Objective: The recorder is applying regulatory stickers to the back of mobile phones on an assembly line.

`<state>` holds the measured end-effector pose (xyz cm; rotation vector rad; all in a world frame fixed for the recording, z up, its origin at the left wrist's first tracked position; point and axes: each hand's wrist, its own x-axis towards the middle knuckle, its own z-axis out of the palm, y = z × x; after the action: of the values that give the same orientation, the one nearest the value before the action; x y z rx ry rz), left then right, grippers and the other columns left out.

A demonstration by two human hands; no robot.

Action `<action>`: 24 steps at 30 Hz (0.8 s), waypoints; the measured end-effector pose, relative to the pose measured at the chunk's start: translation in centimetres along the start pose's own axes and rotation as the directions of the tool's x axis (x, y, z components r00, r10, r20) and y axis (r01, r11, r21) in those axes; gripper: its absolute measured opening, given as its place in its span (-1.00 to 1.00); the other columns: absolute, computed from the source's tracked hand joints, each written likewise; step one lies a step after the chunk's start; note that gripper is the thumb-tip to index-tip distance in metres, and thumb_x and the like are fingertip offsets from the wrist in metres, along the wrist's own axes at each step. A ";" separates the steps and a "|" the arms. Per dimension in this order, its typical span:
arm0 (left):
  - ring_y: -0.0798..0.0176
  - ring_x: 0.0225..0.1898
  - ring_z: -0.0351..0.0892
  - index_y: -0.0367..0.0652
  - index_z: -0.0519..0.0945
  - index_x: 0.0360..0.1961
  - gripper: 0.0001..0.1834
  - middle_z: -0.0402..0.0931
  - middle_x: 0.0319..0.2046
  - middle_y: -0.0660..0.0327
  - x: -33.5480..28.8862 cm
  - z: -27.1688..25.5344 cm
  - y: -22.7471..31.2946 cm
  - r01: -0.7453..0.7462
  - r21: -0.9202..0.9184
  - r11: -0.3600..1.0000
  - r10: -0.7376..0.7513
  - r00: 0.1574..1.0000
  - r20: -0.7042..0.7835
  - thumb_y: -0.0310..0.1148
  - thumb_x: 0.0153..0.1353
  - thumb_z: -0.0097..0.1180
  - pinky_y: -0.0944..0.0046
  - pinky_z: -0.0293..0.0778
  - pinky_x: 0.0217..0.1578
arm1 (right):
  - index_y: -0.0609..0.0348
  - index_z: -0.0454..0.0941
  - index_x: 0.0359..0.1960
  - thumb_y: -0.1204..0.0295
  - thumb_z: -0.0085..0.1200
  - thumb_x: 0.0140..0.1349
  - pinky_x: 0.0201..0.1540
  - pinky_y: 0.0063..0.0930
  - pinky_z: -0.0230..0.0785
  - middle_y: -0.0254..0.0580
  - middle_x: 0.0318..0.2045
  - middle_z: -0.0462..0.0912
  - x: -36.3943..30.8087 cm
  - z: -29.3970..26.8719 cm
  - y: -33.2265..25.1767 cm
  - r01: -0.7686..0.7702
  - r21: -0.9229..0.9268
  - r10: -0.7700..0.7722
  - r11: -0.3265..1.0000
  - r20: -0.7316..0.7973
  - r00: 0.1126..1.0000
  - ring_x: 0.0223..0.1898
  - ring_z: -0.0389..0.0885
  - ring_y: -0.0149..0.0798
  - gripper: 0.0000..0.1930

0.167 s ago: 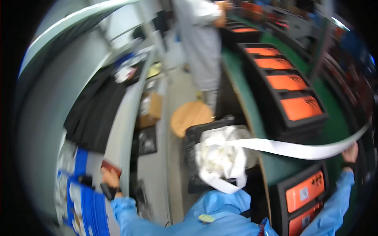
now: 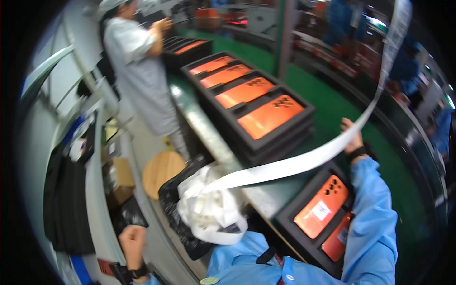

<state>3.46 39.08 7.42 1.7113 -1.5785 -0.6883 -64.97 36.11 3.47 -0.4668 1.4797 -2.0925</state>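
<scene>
Head view: loose white strip (image 2: 294, 166) crosses over a loaded bench (image 2: 261, 194)

Nearest, the left hand (image 2: 132, 240) is blurred and curled; I cannot tell whether its grip is pressed together or pinching something. The right sleeve (image 2: 373, 223) passes over one side of the near tray (image 2: 285, 221), so a careless swing of that arm could knock it. Farther out, the right hand (image 2: 351, 135) has its grip pinching the strip, which runs on past the fingers toward the upper right. A sharp tug could drag the white heap (image 2: 209, 206) into a tangle, and the long sagging stretch could snag on a tray corner.

As for containers, the near black tray holds two orange phones (image 2: 308, 223), one with a white label. Beside the bench, a black bag (image 2: 197, 249) carries the heap. Farther along, the top tray (image 2: 308, 114) of a stack shows four orange phones in separate slots. Beyond it, near a co-worker (image 2: 137, 76), another tray (image 2: 202, 50) shows more orange.
</scene>
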 end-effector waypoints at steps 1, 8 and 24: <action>0.51 -0.63 0.42 -0.26 0.57 -0.46 -0.93 0.50 -0.64 0.32 -0.1 3.8 3.0 -0.011 -0.136 0.991 0.050 0.956 0.290 -0.48 0.06 0.11 0.47 0.33 -0.62 | 0.28 0.43 -0.07 0.27 0.08 0.13 -0.10 -0.45 0.18 -0.29 -0.29 0.44 -2.4 2.5 -0.6 0.059 -0.080 -0.057 0.995 0.021 0.998 -0.23 0.34 -0.32 -0.60; 0.28 -0.52 0.50 -0.30 0.45 -0.23 -0.79 0.49 -0.48 0.11 -1.4 23.8 14.6 -0.198 -0.634 0.748 0.664 0.247 0.706 -0.47 0.10 -0.09 0.30 0.42 -0.52 | -0.38 0.18 0.22 -0.19 -0.17 0.06 0.24 0.08 -0.29 -0.24 0.31 0.07 1.2 1.9 -0.7 -0.226 -0.520 0.302 0.824 0.064 0.951 0.35 -0.19 -0.02 -0.35; 0.12 -0.03 0.32 -0.30 0.34 -0.03 -0.65 0.33 -0.04 0.01 -1.8 31.4 21.3 -0.095 -0.787 0.610 0.701 0.529 0.479 -0.41 0.16 -0.10 0.28 0.24 0.01 | -0.01 0.17 0.23 0.14 -0.28 0.27 0.28 -0.14 -0.34 -0.32 0.29 0.10 -17.3 20.7 -8.3 0.328 0.088 -0.329 0.941 0.476 0.816 0.32 -0.06 -0.27 -0.49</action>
<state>-34.28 36.28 4.68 0.3526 -1.8250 -1.6207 -41.42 32.92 18.70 -1.2278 1.1543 -2.0110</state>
